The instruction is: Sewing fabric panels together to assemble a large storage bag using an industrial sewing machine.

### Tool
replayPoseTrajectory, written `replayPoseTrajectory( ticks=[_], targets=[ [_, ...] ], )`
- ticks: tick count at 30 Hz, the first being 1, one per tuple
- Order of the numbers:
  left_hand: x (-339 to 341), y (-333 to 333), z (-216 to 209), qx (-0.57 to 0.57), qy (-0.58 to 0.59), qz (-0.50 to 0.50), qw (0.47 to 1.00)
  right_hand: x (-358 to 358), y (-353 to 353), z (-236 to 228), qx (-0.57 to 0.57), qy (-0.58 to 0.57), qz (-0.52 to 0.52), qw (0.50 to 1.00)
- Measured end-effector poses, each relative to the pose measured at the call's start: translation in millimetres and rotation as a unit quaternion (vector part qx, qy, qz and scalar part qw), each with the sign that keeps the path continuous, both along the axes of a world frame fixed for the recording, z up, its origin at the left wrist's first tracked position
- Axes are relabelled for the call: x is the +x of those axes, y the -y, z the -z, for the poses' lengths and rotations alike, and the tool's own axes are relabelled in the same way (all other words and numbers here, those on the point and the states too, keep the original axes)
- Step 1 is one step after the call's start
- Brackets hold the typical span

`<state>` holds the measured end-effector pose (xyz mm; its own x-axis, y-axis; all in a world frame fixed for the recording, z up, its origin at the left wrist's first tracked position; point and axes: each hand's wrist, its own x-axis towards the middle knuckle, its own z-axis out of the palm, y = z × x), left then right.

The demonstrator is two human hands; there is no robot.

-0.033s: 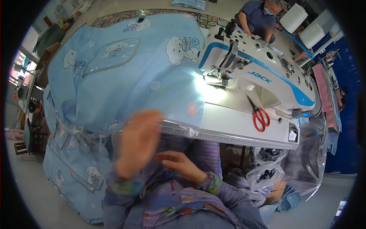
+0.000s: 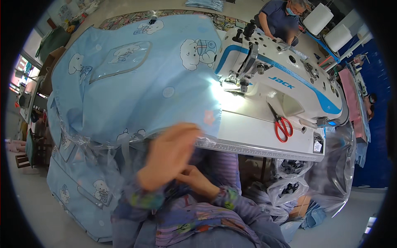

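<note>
My left hand (image 2: 171, 155) is slightly blurred above my lap, its fingers stretched out together just in front of the table edge. I see nothing in it. Close beside and partly behind it is my right hand (image 2: 200, 182), with bent fingers whose tips are hidden, so what they hold, if anything, does not show. A light blue cloth piece (image 2: 136, 95) printed with white dogs spreads over the table, with a clear pocket (image 2: 124, 60) on it. Its right edge lies at the lit needle area of a white and blue sewing machine (image 2: 285, 76).
Red-handled scissors (image 2: 283, 129) lie on the machine bed. A ruler strip (image 2: 264, 152) runs along the front edge. More printed blue cloth (image 2: 82, 190) hangs at the left. Plastic bags of black parts (image 2: 289, 188) sit below right. A masked person (image 2: 277, 20) works beyond the machine.
My left hand has moved to the right, nearer my right hand, and now covers its fingertips. The cloth, scissors and machine have stayed in place.
</note>
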<state>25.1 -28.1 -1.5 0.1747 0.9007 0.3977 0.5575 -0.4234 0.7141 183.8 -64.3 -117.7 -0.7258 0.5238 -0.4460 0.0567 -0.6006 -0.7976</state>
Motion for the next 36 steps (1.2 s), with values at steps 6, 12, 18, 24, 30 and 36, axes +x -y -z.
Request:
replayPoseTrajectory(
  ticks=[6,12,18,24,30,36],
  targets=[
    [55.6,-67.5,53.1,0.033,-0.216,-0.034,0.975,17.0,34.7,21.0,0.008,-0.11,-0.004,0.994],
    [59.9,-57.4,79.3,0.042,-0.25,-0.043,0.966,47.0,37.2,19.4,-0.088,-0.115,-0.009,0.989],
    [49.1,-83.5,76.4,0.066,-0.221,-0.013,0.973,38.6,25.2,16.9,-0.031,-0.12,0.016,0.992],
    [32.1,-108.4,77.4,0.061,-0.199,0.036,0.977,40.7,12.1,9.9,-0.092,-0.069,-0.013,0.993],
    [14.9,-145.2,85.1,0.063,-0.177,0.087,0.978,38.2,-24.1,-20.9,0.071,-0.021,0.09,0.993],
    [-3.4,-169.1,80.3,-0.043,-0.01,0.135,0.99,40.7,-133.1,-56.2,-0.079,-0.172,0.356,0.915]
  ],
)
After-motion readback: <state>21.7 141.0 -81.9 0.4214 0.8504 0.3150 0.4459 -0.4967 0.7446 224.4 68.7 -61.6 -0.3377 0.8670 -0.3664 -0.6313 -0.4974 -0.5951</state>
